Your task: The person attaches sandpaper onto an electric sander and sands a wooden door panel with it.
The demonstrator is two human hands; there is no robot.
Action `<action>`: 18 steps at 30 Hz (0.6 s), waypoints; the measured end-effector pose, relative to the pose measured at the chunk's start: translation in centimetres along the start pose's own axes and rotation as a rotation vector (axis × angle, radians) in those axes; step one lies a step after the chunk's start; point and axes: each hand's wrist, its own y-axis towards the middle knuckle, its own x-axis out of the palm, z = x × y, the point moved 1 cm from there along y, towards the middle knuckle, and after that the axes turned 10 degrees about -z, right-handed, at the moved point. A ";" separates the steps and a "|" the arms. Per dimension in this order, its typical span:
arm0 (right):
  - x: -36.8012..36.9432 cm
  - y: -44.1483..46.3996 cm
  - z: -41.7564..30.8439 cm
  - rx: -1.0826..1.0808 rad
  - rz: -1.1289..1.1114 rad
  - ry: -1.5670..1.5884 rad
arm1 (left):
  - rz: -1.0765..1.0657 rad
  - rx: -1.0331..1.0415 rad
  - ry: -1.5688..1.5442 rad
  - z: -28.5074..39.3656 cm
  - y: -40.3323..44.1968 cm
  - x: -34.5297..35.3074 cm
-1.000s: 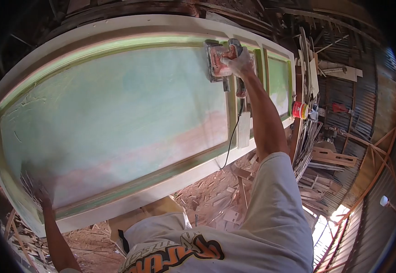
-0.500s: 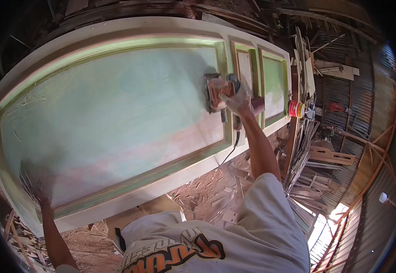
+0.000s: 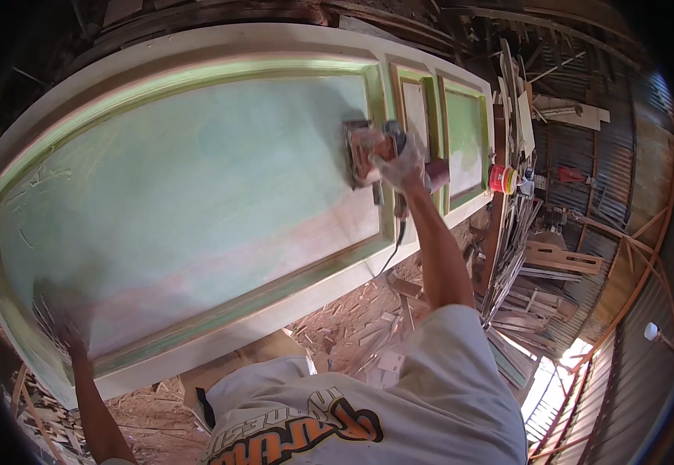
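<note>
A large panelled door (image 3: 197,170) lies in front of me, with a pale green and whitish face and green-edged mouldings. My right hand (image 3: 405,163), coated in pale dust, is closed around an electric sander (image 3: 362,153). Its flat pad sits near the right end of the big panel, close to the crosspiece. A black cord (image 3: 396,252) hangs from the sander over the door's near edge. Beside my right hand is a dark reddish cylinder (image 3: 436,174). My left hand (image 3: 62,327) rests with fingers spread on the panel's lower left corner, in shadow.
Past the door's right end stands a red and yellow tub (image 3: 502,179), beside stacked boards (image 3: 517,116). Wood scraps (image 3: 360,333) litter the ground below the near edge. A cut wooden board (image 3: 562,257) and corrugated metal walls (image 3: 612,155) are farther right.
The view has shifted slightly. My right hand and the sander remain near the panel's right end, with little visible movement. My left hand stays in place.
</note>
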 end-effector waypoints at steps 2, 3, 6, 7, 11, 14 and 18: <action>-0.2 4.2 -0.3 -0.031 -0.004 0.047 | -0.011 -0.015 -0.004 0.0 -0.1 -0.1; -0.1 6.2 -0.2 -0.023 -0.026 0.098 | -0.015 -0.018 -0.005 0.0 -0.1 -0.2; -0.7 11.3 -1.7 -0.065 -0.017 0.040 | -0.023 -0.028 -0.005 0.0 0.2 -0.4; -1.7 11.5 -3.2 -0.064 -0.018 0.043 | -0.025 -0.030 -0.008 -0.1 0.3 -0.4; -2.8 13.0 -5.9 0.034 -0.064 0.018 | -0.024 -0.052 -0.005 -0.4 -0.2 -0.5; -2.5 11.7 -5.4 0.015 0.017 -0.101 | -0.013 -0.062 -0.008 -0.4 -0.3 -0.6; -1.7 6.1 -2.5 -0.030 -0.031 0.055 | -0.007 -0.063 -0.015 0.0 0.2 -0.4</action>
